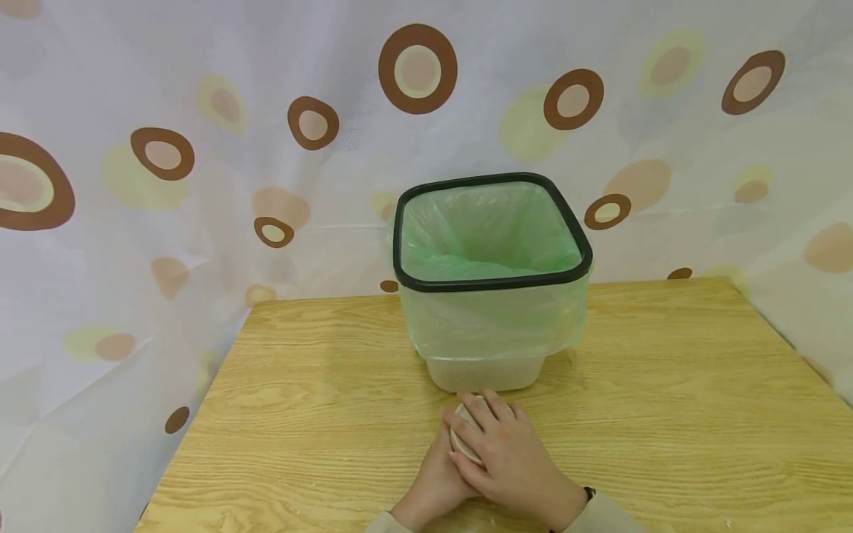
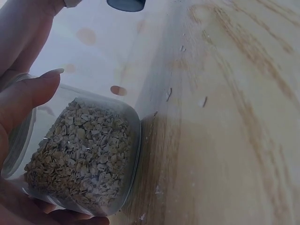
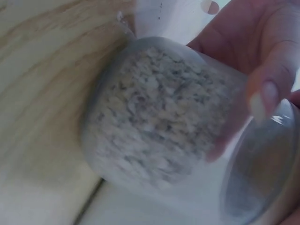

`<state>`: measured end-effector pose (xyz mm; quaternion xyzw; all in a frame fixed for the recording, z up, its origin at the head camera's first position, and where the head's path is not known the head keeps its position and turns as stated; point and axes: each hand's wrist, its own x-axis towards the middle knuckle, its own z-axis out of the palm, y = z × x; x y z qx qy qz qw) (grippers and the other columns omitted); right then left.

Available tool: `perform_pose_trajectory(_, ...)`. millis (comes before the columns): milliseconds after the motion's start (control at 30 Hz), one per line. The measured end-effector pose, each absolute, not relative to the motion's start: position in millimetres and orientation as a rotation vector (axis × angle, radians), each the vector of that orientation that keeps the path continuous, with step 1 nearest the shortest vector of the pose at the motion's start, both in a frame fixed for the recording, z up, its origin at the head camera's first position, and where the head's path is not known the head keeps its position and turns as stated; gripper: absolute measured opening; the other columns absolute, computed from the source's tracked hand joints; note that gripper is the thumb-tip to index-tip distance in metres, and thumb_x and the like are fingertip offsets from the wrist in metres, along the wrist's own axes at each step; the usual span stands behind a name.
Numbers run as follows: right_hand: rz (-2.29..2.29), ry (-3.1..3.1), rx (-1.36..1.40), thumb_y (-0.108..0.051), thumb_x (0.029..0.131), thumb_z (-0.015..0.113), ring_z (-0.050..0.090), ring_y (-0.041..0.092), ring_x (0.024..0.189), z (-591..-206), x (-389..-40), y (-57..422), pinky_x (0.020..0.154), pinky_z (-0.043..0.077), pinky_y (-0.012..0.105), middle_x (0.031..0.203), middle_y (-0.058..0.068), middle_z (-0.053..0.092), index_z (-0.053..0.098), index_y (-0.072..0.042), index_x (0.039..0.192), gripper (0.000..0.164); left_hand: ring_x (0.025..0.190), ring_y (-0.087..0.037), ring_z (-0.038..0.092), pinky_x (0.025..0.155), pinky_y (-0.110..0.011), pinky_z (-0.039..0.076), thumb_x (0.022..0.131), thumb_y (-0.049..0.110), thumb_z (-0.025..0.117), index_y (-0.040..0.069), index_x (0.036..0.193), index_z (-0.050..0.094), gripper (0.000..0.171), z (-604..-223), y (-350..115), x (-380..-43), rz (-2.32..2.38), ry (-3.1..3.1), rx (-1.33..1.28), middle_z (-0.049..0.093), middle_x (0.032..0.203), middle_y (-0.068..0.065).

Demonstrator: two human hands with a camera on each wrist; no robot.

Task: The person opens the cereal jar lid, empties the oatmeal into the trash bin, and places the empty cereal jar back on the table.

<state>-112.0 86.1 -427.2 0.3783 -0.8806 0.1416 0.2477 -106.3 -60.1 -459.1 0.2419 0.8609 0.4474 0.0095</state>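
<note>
A clear jar (image 2: 133, 140) partly filled with oat flakes (image 2: 84, 154) stands on the wooden table, close in front of the bin. My left hand (image 1: 441, 472) grips its side; in the left wrist view, the thumb lies near the top and fingertips show below. Over the jar's round pale lid (image 1: 465, 448), my right hand (image 1: 512, 453) holds on with fingers spread across the top and the thumb at the near edge. The same lid (image 3: 260, 161) appears at lower right in the right wrist view, where the oats look blurred.
Behind the hands stands a pale bin with a black rim (image 1: 496, 284) and a green plastic bag (image 1: 493, 322) folded over its outside. Small flakes (image 2: 203, 101) lie on the wooden table (image 1: 300, 414). A spotted sheet (image 1: 360, 178) hangs around the back and sides.
</note>
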Motion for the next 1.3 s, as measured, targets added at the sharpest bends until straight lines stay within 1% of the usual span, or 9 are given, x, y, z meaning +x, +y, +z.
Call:
perform_pose_trajectory(133,0.324,-2.52,1.028,-0.047,0.096,0.054,0.051,0.041,0.12,-420.4,-107.1,86.2,0.081,0.046,0.063,0.138,0.017,0.051,0.054,-0.005,0.137,0.058,0.13,-0.034,0.044,0.103,-0.036,0.04,0.077,0.014,0.082,-0.006,0.148,0.013,0.101,-461.4,-61.3,-105.5,1.635,2.499,0.622,0.035,0.148,-0.021)
perform_pose_trajectory(233,0.284,-2.604,0.968,-0.048,0.094,0.057,0.047,0.045,0.124,-416.4,-101.5,82.5,0.083,0.04,0.072,0.14,0.022,0.048,0.054,-0.006,0.137,0.061,0.131,-0.037,0.042,0.104,-0.039,0.039,0.081,0.013,0.079,-0.005,0.148,0.014,0.095,-462.3,-61.8,-104.5,1.704,2.451,0.609,0.035,0.148,-0.023)
perform_pose_trajectory(333,0.256,-2.595,0.896,-0.049,0.094,0.056,0.047,0.048,0.122,-417.2,-97.5,77.9,0.082,0.039,0.074,0.137,0.026,0.049,0.057,-0.007,0.134,0.057,0.13,-0.039,0.043,0.104,-0.042,0.04,0.083,0.012,0.077,-0.009,0.145,0.018,0.088,-461.9,-60.8,-104.2,1.688,2.489,0.642,0.037,0.145,-0.025)
perform_pose_trajectory(433,0.241,-2.529,0.857,-0.049,0.102,0.04,0.05,0.05,0.117,-421.3,-96.3,75.3,0.079,0.042,0.072,0.133,0.027,0.05,0.06,-0.008,0.131,0.055,0.128,-0.039,0.046,0.103,-0.042,0.042,0.084,0.013,0.076,-0.011,0.143,0.019,0.085,-461.1,-59.2,-104.5,1.636,2.533,0.675,0.038,0.143,-0.025)
perform_pose_trajectory(533,0.254,-2.458,0.858,-0.049,0.104,0.02,0.053,0.049,0.11,-425.9,-97.9,75.0,0.075,0.045,0.068,0.129,0.027,0.053,0.062,-0.007,0.128,0.063,0.128,-0.036,0.046,0.103,-0.04,0.041,0.085,0.014,0.075,-0.011,0.144,0.018,0.086,-460.8,-58.2,-104.9,1.603,2.542,0.668,0.038,0.144,-0.023)
perform_pose_trajectory(600,0.26,-2.415,0.866,-0.049,0.104,0.013,0.055,0.047,0.106,-428.3,-99.9,75.1,0.072,0.046,0.064,0.125,0.026,0.055,0.063,-0.007,0.126,0.068,0.127,-0.035,0.047,0.103,-0.039,0.042,0.083,0.013,0.076,-0.011,0.144,0.019,0.087,-460.6,-58.2,-105.0,1.595,2.553,0.661,0.04,0.143,-0.022)
perform_pose_trajectory(833,0.275,-2.337,0.923,-0.048,0.104,0.017,0.057,0.041,0.102,-430.7,-105.8,78.3,0.067,0.047,0.054,0.119,0.021,0.058,0.065,-0.01,0.123,0.064,0.124,-0.033,0.049,0.1,-0.037,0.044,0.081,0.014,0.079,-0.011,0.142,0.021,0.088,-459.0,-58.9,-104.8,1.484,2.654,0.713,0.041,0.141,-0.023)
perform_pose_trajectory(1033,0.315,-2.323,1.009,-0.048,0.104,0.026,0.058,0.039,0.105,-430.5,-109.5,84.2,0.071,0.048,0.052,0.123,0.019,0.059,0.065,-0.012,0.126,0.057,0.125,-0.034,0.049,0.099,-0.037,0.045,0.08,0.019,0.081,-0.014,0.14,0.024,0.089,-457.9,-58.0,-105.8,1.227,2.837,0.861,0.04,0.141,-0.025)
perform_pose_trajectory(1300,0.343,-2.273,1.105,-0.046,0.104,0.031,0.056,0.034,0.108,-431.2,-116.3,90.1,0.073,0.047,0.047,0.123,0.014,0.059,0.064,-0.014,0.125,0.05,0.125,-0.035,0.048,0.099,-0.036,0.045,0.076,0.016,0.084,-0.008,0.143,0.021,0.096,-457.4,-59.2,-104.3,1.576,2.546,0.61,0.037,0.144,-0.023)
